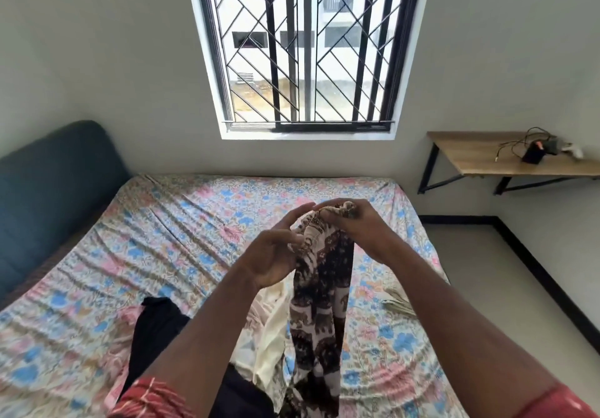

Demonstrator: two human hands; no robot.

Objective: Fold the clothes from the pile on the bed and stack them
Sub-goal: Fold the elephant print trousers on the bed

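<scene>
1. Brown-and-cream patterned cloth, a garment with an elephant print, hangs in front of us above the bed; its bunched top edge sits between our two hands and its lower end runs out of view at the bottom edge.
2. Our right hand has its fingers curled round the gathered top of the garment, clamped on it; the cloth covers the fingertips, so we cannot make out exactly how they pinch.
3. Our left hand is just beside the right, thumb and fingers closed on the garment's crumpled edge; the upper fingers look straighter, reaching toward the right hand.
4. Below the left hand the rest of the pile lies on the bed: a black garment, a cream cloth and a pink piece. Our left forearm hides much of them, and we cannot tell what kind of clothes they are.
5. Below the right hand, to its outer side, a pale striped piece lies on the floral sheet, partly covered by our right forearm.
6. Beyond the right hand, a wall-mounted shelf carries a small black device with cables; the items are too small to name.
</scene>
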